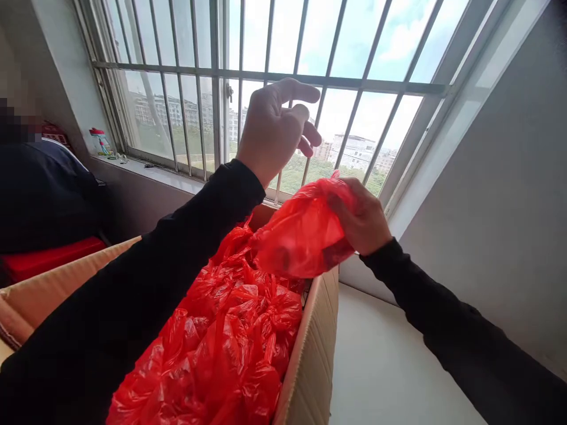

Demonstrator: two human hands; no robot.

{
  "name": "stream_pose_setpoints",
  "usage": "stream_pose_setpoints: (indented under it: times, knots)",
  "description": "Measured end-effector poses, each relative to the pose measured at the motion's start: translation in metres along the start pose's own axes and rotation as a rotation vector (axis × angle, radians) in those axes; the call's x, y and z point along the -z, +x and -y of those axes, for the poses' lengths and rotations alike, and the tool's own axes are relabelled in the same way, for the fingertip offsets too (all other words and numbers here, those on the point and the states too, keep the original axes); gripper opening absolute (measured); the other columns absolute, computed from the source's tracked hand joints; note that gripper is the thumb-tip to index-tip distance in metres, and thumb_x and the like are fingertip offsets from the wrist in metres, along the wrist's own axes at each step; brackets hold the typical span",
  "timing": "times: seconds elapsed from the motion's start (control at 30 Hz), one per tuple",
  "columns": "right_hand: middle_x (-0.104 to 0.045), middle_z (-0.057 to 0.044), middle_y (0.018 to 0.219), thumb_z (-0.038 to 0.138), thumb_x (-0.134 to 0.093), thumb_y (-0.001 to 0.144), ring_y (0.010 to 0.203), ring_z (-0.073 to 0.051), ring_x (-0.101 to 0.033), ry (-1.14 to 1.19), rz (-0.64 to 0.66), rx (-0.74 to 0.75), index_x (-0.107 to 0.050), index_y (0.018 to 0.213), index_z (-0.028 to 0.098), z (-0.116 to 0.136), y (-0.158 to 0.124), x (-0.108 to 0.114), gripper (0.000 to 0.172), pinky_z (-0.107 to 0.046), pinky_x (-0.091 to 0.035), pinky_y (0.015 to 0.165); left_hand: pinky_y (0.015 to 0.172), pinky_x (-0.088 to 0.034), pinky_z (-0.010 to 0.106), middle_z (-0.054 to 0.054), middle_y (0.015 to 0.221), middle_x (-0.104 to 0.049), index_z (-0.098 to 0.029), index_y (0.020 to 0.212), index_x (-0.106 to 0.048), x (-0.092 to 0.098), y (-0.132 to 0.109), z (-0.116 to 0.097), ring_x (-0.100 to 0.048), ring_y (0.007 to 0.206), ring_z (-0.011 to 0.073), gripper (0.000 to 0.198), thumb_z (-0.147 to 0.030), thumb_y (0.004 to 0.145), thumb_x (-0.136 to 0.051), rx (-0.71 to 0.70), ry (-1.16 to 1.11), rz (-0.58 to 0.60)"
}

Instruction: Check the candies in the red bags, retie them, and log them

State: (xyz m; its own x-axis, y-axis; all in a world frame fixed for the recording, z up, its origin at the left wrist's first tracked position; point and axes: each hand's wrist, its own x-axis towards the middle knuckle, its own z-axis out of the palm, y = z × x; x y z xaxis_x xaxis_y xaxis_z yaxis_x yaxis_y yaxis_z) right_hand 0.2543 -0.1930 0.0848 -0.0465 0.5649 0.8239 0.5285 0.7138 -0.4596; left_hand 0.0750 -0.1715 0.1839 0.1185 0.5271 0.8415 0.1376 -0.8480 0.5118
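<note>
My right hand (365,218) grips a red plastic bag (301,233) by its gathered top right part. Dark shapes show through the thin plastic, but I cannot make out what they are. The bag hangs above the right edge of a large cardboard box (312,348). Inside the box lie several knotted red plastic bags (230,348), heaped together. Up in front of the window, my left hand (281,121) is raised above the held bag and apart from it. Its fingers are loosely bent and spread, with nothing between them.
A barred window (328,82) spans the wall ahead. On its sill (155,174) at the left stand a pink-capped bottle (98,141) and small items. A person in dark clothes (44,189) is at the far left, beside a red seat (53,257). A white surface (381,354) lies right of the box.
</note>
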Motion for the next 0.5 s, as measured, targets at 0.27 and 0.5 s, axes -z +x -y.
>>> stream_pose_setpoints:
  times: [0.27, 0.5]
  knots:
    - [-0.056, -0.016, 0.137, 0.037, -0.056, 0.094, 0.127, -0.031, -0.053, -0.193, 0.150, 0.017, -0.041, 0.145, 0.021, -0.028, -0.021, -0.022, 0.056, -0.053, -0.047, 0.104, 0.062, -0.053, 0.029, 0.001, 0.072, -0.067, -0.021, 0.110, -0.062, -0.010, 0.002, 0.060, -0.065, 0.062, 0.0139, 0.028, -0.016, 0.092, -0.042, 0.117, 0.222, 0.042]
    - [-0.060, -0.010, 0.132, 0.040, -0.051, 0.098, 0.125, -0.028, -0.055, -0.367, 0.170, -0.243, -0.052, 0.134, 0.026, -0.066, -0.160, 0.060, 0.039, -0.050, -0.046, 0.106, 0.082, -0.057, 0.041, 0.007, 0.108, -0.068, -0.015, 0.113, -0.064, -0.009, -0.052, 0.154, -0.066, 0.092, 0.0196, 0.031, -0.037, 0.092, -0.064, 0.319, 0.619, 0.356]
